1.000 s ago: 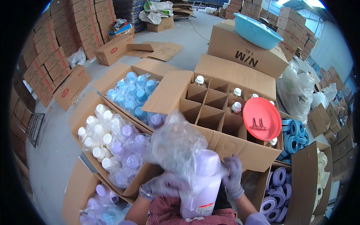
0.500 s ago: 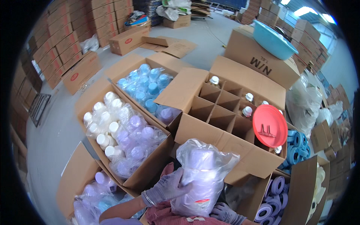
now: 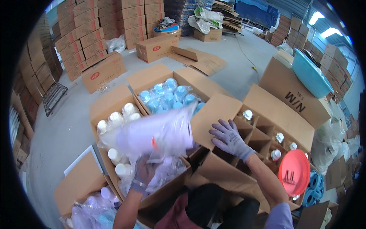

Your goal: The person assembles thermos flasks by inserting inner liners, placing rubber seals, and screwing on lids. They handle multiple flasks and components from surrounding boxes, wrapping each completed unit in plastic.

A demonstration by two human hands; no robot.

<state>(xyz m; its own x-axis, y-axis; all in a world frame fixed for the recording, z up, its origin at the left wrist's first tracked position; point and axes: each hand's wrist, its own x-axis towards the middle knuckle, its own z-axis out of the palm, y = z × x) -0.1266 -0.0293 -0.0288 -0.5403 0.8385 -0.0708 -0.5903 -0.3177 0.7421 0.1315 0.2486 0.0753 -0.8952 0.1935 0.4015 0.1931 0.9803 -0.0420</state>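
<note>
My gloved left hand point(image 3: 145, 171) is closed at the underside of a purple cylinder point(image 3: 162, 131) wrapped in clear plastic with a small red mark. The cylinder lies tilted sideways over an open carton point(image 3: 110, 101) of white-capped and purple bagged bottles; motion blurs it slightly. My gloved right hand point(image 3: 229, 140) is open with fingers spread, above the near-left part of a divided carton point(image 3: 221, 175), beside its raised flap point(image 3: 215, 118). Several clear bottles with white caps point(image 3: 279, 137) stand in the divided carton's cells.
A red round dish point(image 3: 288, 179) with small metal parts rests on the divided carton's right side. Behind is a carton of blue bagged bottles point(image 3: 167, 97). A light-blue basin point(image 3: 312, 74) sits on a big carton at far right. Bagged purple bottles point(image 3: 89, 210) fill a carton at lower left.
The bagged purple cylinder has gone from upright near my body to tilted sideways over the left carton, with my left hand. My right hand has risen from low down to the divided carton.
</note>
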